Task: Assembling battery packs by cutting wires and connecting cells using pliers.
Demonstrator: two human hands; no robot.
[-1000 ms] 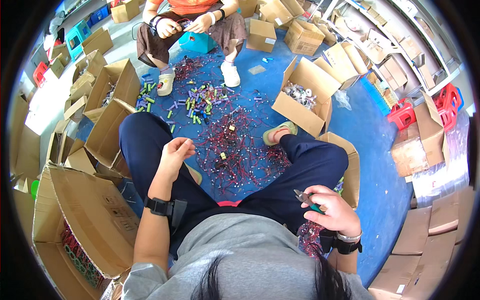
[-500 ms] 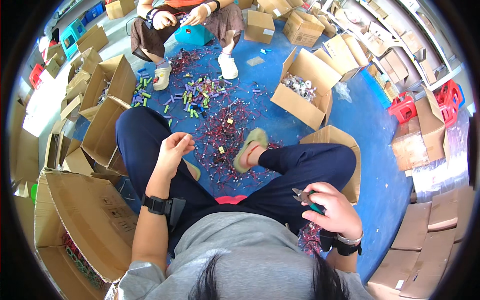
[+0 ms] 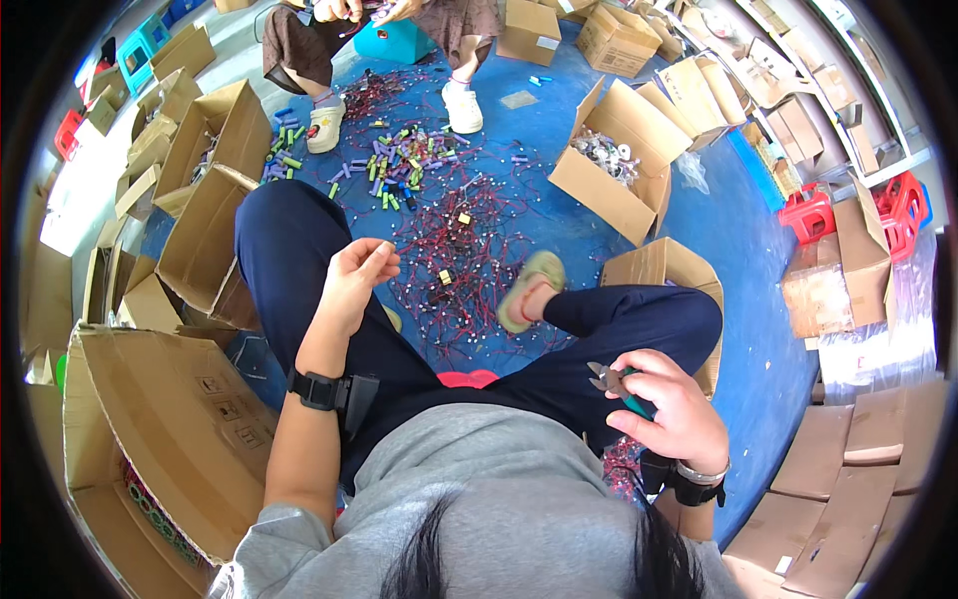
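Observation:
My right hand [image 3: 671, 411] is closed round a pair of diagonal cutters [image 3: 621, 387] with green handles, above my right thigh. Their grey jaws point up and to the left and look parted. Over my left thigh, my left hand [image 3: 359, 278] is closed, thumb and fingertips drawn together; whether anything is pinched there I cannot make out. On the blue floor ahead lies a tangled heap of thin red and black wires [image 3: 454, 240] with small white ends. Beyond it are scattered green and purple cylindrical cells [image 3: 399, 165].
An open carton [image 3: 208, 268] and a large open box [image 3: 190, 429] stand at my left. To the right are a carton of white parts [image 3: 624, 205], another open carton [image 3: 689, 265] and red stools [image 3: 806, 215]. A co-worker's hands [image 3: 369, 12] show at the top, above a teal stool [image 3: 394, 42].
The view has tipped slightly, so the floor things sit higher in it. My right foot has shifted to the right. Both hands keep nearly the same pose, the cutters still in the right.

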